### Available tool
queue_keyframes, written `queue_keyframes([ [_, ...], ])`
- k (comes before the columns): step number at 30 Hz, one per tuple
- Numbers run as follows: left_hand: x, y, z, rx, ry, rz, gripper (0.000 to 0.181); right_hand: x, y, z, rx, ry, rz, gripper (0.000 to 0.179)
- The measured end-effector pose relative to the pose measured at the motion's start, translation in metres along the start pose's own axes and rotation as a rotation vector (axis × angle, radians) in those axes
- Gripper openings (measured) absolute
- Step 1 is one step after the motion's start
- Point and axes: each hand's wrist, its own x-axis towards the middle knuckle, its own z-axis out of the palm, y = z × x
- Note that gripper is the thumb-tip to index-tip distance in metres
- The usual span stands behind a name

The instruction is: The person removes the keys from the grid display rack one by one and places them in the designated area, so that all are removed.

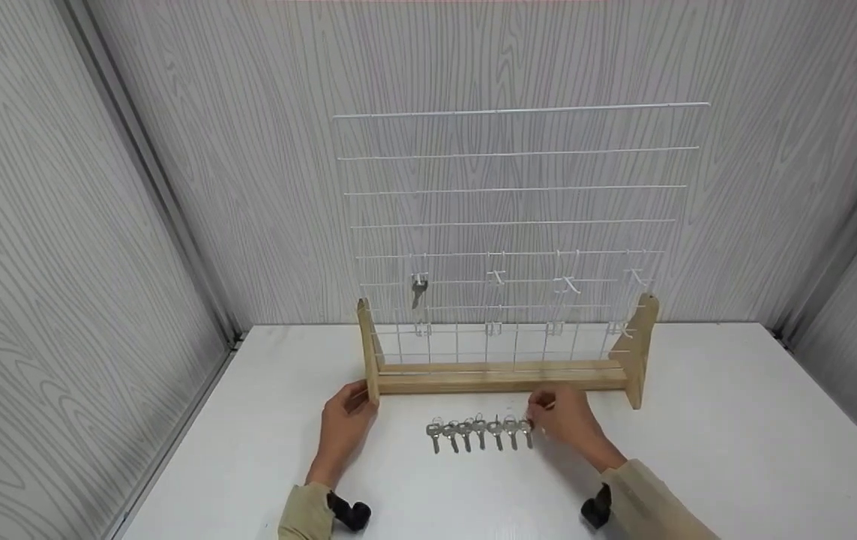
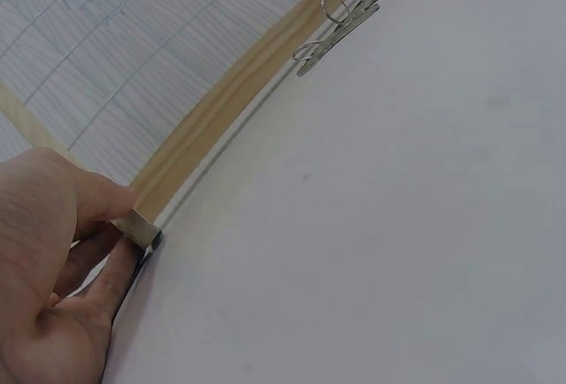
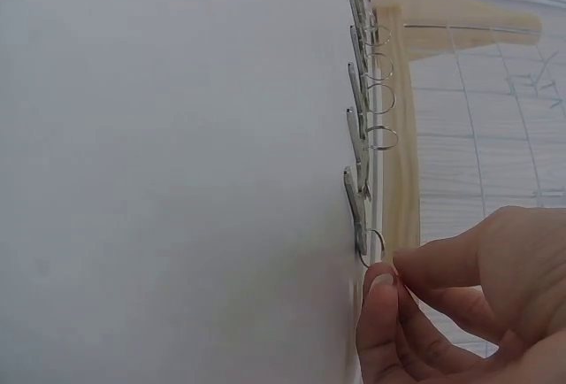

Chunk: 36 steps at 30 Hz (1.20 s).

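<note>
A white wire grid rack stands in a wooden stand (image 1: 503, 384). My left hand (image 1: 344, 427) grips the stand's left foot, with the thumb on its front end and fingers beside it in the left wrist view. Several metal keys (image 1: 480, 429), each with a ring, lie in a row in front of the stand. At the row's right end my right hand (image 1: 569, 421) pinches the ring (image 3: 378, 241) of the last key (image 3: 355, 211) between thumb and fingertips. This key still lies at the table. One key (image 1: 419, 286) hangs from the upper left hook.
Several white hooks (image 1: 567, 283) sit on the grid in two rows. The white table (image 1: 248, 450) runs up to a wood-grain back wall (image 1: 248, 150). Side walls stand at left and right. A black wrist device (image 1: 352, 514) is on each sleeve.
</note>
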Motion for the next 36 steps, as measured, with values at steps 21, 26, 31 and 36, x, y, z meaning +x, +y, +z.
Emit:
queue_keyframes([
  [21, -0.001, -0.001, -0.001, 0.013, -0.003, 0.014, 0.04, 0.008, -0.073, -0.028, 0.034, 0.069, -0.16, 0.005],
  [26, -0.001, 0.001, 0.0, -0.01, -0.016, 0.011, 0.042, 0.012, -0.092, -0.033, 0.045, 0.076, -0.205, 0.005],
  [31, -0.001, 0.0, 0.0, -0.011, -0.008, 0.012, 0.042, 0.019, -0.111, -0.032, 0.062, 0.077, -0.242, 0.007],
  [36, -0.002, 0.001, 0.001, -0.019, -0.005, -0.001, 0.041, 0.027, -0.132, -0.026, 0.083, 0.089, -0.272, 0.008],
])
